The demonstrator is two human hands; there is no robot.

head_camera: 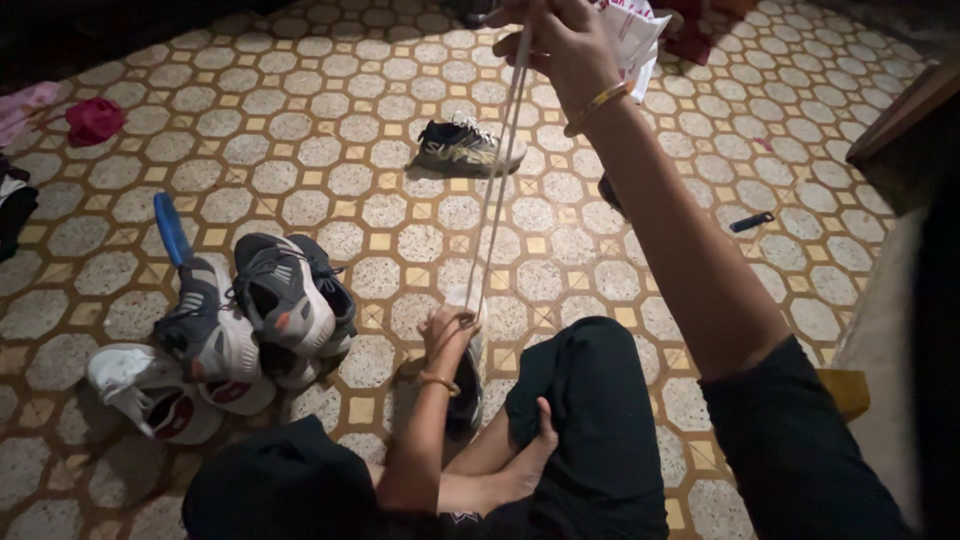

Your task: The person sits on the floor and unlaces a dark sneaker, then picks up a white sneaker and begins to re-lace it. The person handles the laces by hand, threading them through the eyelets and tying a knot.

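Octagon-tiled speckled floor [330,150] | hands: right [565,40], left [448,330] | taut white shoelace [500,170]

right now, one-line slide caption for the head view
Right hand pulls a white shoelace up from a shoe steadied by the left hand.

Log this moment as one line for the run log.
right hand: raised, pulling white shoelace taut | left hand: low, on shoe at lace's lower end | pile of shoes at left on tiled floor

One pkg: crumpled white bag [632,35] w/ red print, top centre, behind raised right hand [565,40].
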